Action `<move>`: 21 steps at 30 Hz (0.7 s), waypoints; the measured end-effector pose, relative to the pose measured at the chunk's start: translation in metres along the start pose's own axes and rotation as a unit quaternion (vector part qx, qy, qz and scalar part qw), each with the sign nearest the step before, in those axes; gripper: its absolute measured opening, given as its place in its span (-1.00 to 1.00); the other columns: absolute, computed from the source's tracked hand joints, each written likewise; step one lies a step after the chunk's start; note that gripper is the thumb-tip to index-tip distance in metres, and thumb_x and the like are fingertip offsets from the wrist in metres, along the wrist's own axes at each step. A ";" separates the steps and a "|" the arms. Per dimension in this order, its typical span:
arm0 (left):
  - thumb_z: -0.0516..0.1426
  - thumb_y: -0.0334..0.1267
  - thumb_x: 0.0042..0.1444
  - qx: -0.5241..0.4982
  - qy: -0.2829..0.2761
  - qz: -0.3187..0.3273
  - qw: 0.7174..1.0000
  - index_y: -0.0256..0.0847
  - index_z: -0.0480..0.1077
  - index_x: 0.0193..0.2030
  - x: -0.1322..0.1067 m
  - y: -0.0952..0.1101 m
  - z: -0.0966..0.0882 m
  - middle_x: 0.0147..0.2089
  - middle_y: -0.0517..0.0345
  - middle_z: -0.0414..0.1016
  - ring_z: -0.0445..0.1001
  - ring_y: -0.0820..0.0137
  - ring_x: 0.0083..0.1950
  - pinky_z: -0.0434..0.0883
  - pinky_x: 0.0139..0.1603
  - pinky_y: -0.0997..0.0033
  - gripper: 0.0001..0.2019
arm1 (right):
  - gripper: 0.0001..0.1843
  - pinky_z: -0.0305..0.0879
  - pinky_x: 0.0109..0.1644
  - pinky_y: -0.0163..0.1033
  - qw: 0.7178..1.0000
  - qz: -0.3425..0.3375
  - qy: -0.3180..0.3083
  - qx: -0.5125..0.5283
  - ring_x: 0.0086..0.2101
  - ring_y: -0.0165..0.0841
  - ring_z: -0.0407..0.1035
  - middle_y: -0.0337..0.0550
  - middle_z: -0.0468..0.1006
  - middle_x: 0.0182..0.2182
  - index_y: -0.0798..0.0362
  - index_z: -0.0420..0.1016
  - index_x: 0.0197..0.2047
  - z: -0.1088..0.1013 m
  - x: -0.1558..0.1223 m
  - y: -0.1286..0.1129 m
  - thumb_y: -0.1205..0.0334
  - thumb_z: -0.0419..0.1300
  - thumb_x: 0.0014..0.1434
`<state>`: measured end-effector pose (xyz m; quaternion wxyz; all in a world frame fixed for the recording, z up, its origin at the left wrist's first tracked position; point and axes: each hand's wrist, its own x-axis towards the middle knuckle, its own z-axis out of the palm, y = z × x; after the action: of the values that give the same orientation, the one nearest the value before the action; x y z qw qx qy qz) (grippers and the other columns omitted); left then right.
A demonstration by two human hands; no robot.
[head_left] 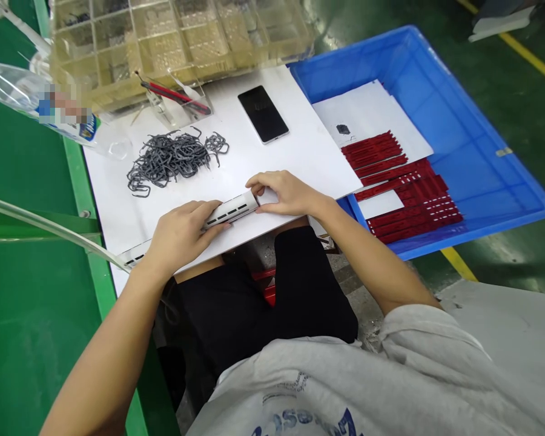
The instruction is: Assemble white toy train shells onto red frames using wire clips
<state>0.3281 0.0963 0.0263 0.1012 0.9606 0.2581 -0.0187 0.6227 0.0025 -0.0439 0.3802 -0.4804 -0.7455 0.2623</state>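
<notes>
A long white slotted strip [231,209], with dark slots along its side, lies near the front edge of the white board [309,151]. My left hand [184,233] is wrapped over the strip's middle, thumb in front and fingers behind; the strip's other end shows past my wrist at the left. At its right end my right hand [284,194] pinches with thumb and fingers curled around the tip; whether a small part is between them is hidden. Behind the strip sits a tangled pile of dark grey bent rubber-like pieces [172,158].
A black phone [263,114] lies on the board. Behind stand a compartment box [181,42] and a small clear tray with tools [175,100]. A plastic bottle [49,103] lies left. The blue bin [490,163] at right holds red slotted strips [409,206] and white sheets.
</notes>
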 end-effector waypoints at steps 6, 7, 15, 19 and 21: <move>0.06 0.28 0.54 -0.053 0.063 -0.028 0.996 -0.16 0.54 0.38 -0.018 -0.008 -0.007 0.06 0.00 0.77 0.69 0.12 -0.17 0.54 -0.10 0.19 -0.38 | -0.49 0.58 0.12 -0.05 0.999 0.022 -0.004 0.037 -0.10 -0.17 0.69 -0.04 0.82 0.01 0.06 0.56 0.16 0.002 0.002 0.000 0.20 0.58 0.21; 0.07 0.28 0.54 -0.060 0.073 -0.029 0.995 -0.17 0.54 0.38 -0.018 -0.008 -0.008 0.07 0.00 0.76 0.68 0.14 -0.19 0.55 -0.09 0.20 -0.38 | -0.48 0.59 0.12 -0.05 0.999 0.026 0.000 0.042 -0.10 -0.17 0.70 -0.05 0.82 0.00 0.06 0.55 0.16 0.003 0.002 0.000 0.20 0.58 0.20; 0.01 0.29 0.57 -0.037 0.070 0.029 0.996 -0.24 0.58 0.35 -0.008 0.000 0.004 0.21 -0.19 0.72 0.65 -0.10 0.22 0.58 0.08 0.02 -0.34 | -0.44 0.62 0.12 -0.04 0.997 0.056 0.025 0.042 -0.06 -0.08 0.75 -0.01 0.85 -0.03 0.09 0.62 0.08 0.006 0.002 0.005 0.18 0.68 0.09; 0.02 0.26 0.57 -0.033 0.071 0.023 0.997 -0.22 0.58 0.37 -0.005 0.003 0.007 0.29 -0.21 0.68 0.60 -0.11 0.26 0.58 0.11 -0.02 -0.36 | -0.28 0.58 0.23 0.02 0.999 0.034 0.020 0.034 0.03 -0.05 0.72 0.05 0.81 0.09 0.13 0.60 0.27 0.004 -0.002 0.004 0.18 0.67 0.10; 0.02 0.25 0.57 -0.029 0.060 0.018 0.998 -0.22 0.57 0.38 -0.005 0.003 0.007 0.29 -0.22 0.66 0.58 -0.12 0.27 0.57 0.11 -0.03 -0.37 | -0.09 0.54 0.31 0.05 0.999 0.010 0.032 0.025 0.12 -0.04 0.67 0.11 0.69 0.31 0.07 0.50 0.44 0.001 -0.005 0.003 0.18 0.67 0.08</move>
<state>0.3258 0.0896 0.0202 0.1134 0.9614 0.2463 0.0478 0.6242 -0.0006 -0.0480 0.4130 -0.4864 -0.7212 0.2697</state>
